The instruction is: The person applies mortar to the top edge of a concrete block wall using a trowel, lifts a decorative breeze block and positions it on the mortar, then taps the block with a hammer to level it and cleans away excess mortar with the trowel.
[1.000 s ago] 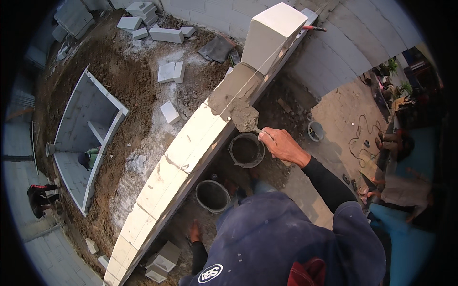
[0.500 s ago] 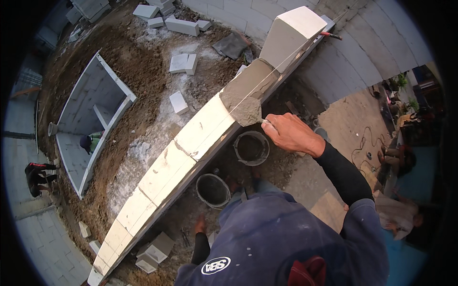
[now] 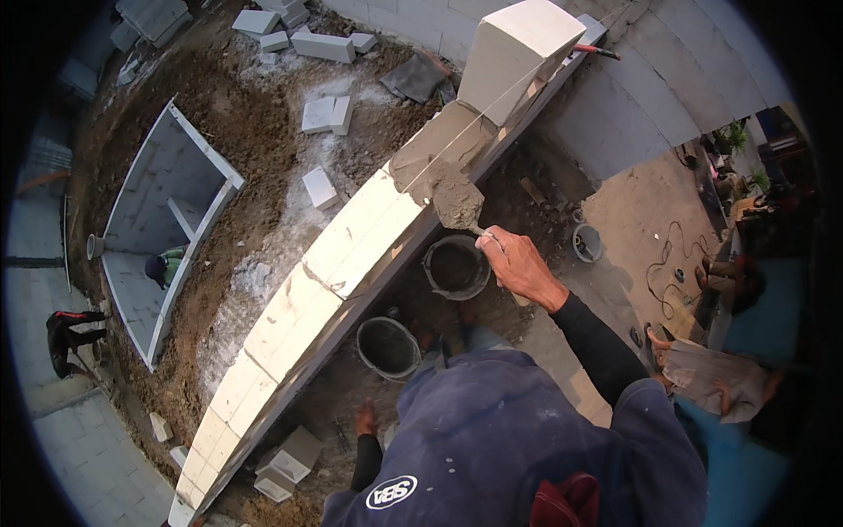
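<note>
The right hand is gripping the trowel, its loaded blade sitting at the edge of the wall beside spread mortar; the left hand is hanging low, its grip unclear; holding the blade level and clear of the string is seeming wise

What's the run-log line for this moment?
right hand: gripping mortar-laden trowel by mortar bed atop wall | left hand: low beside wall, grip unclear | white block: at bed's far end
</note>
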### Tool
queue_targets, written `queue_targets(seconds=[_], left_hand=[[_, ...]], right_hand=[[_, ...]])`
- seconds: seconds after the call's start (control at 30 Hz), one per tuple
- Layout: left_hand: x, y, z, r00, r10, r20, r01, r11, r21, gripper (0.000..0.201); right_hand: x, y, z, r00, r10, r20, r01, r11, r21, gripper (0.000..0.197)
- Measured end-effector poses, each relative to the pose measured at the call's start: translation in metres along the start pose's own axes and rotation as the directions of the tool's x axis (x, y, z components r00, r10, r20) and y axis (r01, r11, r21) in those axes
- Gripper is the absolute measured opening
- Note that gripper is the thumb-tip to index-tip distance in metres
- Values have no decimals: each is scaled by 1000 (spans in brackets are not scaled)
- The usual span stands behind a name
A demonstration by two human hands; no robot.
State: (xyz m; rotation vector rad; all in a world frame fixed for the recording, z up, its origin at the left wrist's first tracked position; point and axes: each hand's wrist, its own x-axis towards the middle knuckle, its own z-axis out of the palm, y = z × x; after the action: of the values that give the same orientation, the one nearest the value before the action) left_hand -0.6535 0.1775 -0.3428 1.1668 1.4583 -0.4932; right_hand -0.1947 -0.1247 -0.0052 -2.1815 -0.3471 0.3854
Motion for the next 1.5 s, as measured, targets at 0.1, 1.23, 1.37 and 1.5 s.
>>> queue_targets(seconds=[0.1,1.23,1.37,1.5], left_hand=[[-6,13,-9,985,152,77,-146,986,-77,76],[-83,28,77,993,91,-71,-102,980,-169,76],[-94,-17,99,990,3,-138,-28,984,-178,76],[-104,-50,122,985,-131,-116,124,990,-72,80]], right_hand=[[-37,-3,-8,991,95,91,-91,995,-48,31],[36,47,-93,996,-11,85,11,1000,-2,41],[-7,39,-107,946,198,255,-232,966,111,38],[24,34,-97,987,73,145,-106,965,238,38]])
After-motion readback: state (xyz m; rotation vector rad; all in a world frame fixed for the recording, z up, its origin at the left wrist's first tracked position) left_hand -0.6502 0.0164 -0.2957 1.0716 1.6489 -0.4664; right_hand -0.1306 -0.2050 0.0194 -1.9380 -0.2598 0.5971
